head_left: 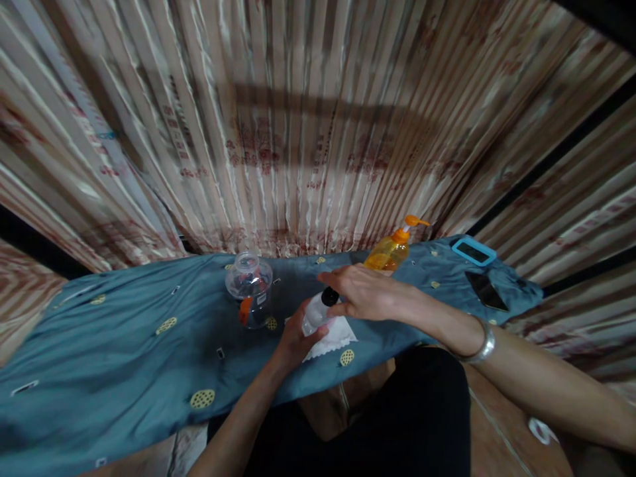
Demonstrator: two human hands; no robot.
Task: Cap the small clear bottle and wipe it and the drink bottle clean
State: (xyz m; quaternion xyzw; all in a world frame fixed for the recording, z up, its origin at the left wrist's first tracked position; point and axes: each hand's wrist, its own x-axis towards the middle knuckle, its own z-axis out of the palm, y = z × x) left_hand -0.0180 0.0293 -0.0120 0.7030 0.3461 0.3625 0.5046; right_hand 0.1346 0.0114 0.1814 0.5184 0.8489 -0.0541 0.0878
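Note:
A small clear-to-white bottle (314, 314) with a black cap (329, 296) is tilted above the cloth-covered surface. My left hand (294, 336) is closed around the bottle's body from the left. From the right, my right hand (368, 291) reaches over it, with thumb and fingers on either side of the black cap. Below the bottle lies a white scallop-edged tissue or cloth (340, 336), partly covered by my hands. Behind my right hand stands an amber pump bottle (387, 255) with an orange pump head, its base hidden.
A clear plastic container (247, 281) with an orange part stands left of my hands. At the right lie a blue-framed device (474, 251) and a dark phone-like slab (485, 290). Teal patterned fabric (149, 344) covers the surface. A pleated curtain (298, 132) hangs close behind.

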